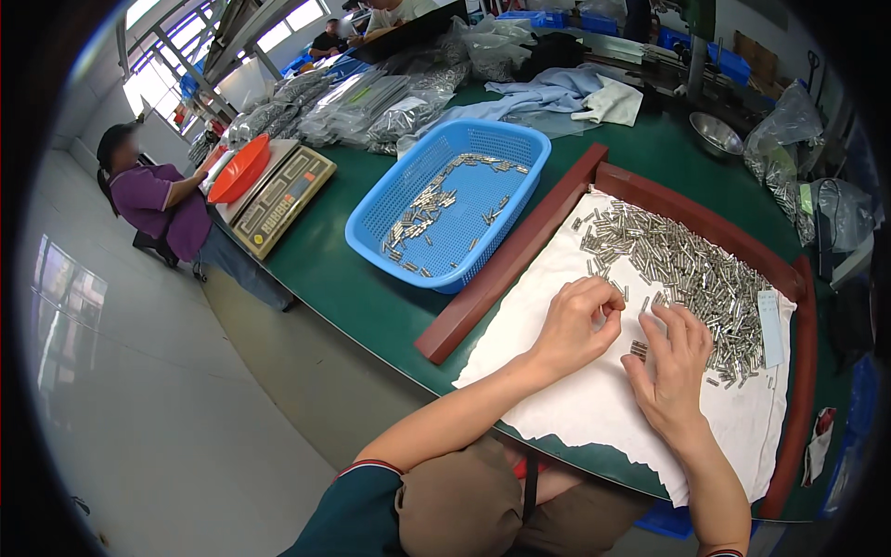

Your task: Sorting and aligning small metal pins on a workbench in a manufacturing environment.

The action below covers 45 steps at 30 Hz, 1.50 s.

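Observation:
A heap of small shiny metal pins (pixel 687 265) spreads over a white cloth (pixel 557 399) inside a red-brown bar frame (pixel 506 265). My left hand (pixel 575 325) is over the cloth at the near left edge of the heap, its fingers curled and the thumb brought to the index finger. Whatever is in that pinch is too small or hidden to make out. Beside it, my right hand (pixel 676 371) hovers with fingers and thumb apart. A short row of pins (pixel 639 350) lies by its thumb, partly screened by the hand.
Left of the frame stands a blue perforated basket (pixel 497 139) with scattered pins. Beyond it, a weighing scale (pixel 283 200) carries an orange-red tray (pixel 239 172). A person (pixel 153 200) sits there. A pale paper slip (pixel 770 330) lies on the heap's right; a metal bowl (pixel 716 135) stands behind.

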Each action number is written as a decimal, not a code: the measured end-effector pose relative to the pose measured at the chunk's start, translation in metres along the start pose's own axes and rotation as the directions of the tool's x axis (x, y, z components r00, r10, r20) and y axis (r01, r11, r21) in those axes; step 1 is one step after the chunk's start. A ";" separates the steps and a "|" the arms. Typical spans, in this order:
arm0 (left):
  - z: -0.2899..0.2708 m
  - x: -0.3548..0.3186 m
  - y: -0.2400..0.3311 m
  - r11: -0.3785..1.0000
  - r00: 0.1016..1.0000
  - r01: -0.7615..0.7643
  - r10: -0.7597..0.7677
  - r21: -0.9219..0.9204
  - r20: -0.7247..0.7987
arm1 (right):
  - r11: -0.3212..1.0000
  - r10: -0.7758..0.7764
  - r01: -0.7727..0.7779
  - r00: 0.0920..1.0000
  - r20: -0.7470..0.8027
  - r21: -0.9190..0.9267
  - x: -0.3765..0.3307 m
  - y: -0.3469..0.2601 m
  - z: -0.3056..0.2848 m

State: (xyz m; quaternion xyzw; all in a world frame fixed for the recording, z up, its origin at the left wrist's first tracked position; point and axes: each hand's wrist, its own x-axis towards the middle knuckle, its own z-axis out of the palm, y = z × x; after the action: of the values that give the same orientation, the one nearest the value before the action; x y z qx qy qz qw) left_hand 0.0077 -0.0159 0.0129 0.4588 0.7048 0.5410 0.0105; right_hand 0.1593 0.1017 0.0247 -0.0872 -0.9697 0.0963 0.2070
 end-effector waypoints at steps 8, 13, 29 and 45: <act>0.001 -0.001 -0.001 1.000 1.000 -0.014 0.014 0.001 0.022 | 0.997 -0.018 0.022 0.998 -0.059 0.071 -0.002 -0.002 -0.003; 0.001 -0.002 0.000 1.000 1.000 -0.013 0.013 0.006 0.024 | 0.996 -0.026 0.034 0.996 -0.084 0.088 -0.002 -0.004 -0.001; 0.006 0.000 -0.001 0.999 0.999 -0.009 0.011 -0.037 0.032 | 0.990 -0.041 0.058 0.990 -0.134 0.126 -0.003 0.001 0.003; -0.576 -0.062 0.278 -0.403 0.927 0.020 0.351 0.915 0.134 | 0.987 -0.156 0.159 0.967 -0.201 0.003 -0.016 0.013 0.034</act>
State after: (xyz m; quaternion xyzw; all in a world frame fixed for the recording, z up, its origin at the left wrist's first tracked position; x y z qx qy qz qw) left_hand -0.0742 -0.4923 0.4362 0.3018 0.7525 -0.2375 -0.5350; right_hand 0.1610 0.1057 -0.0145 -0.0173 -0.9469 0.0793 0.3112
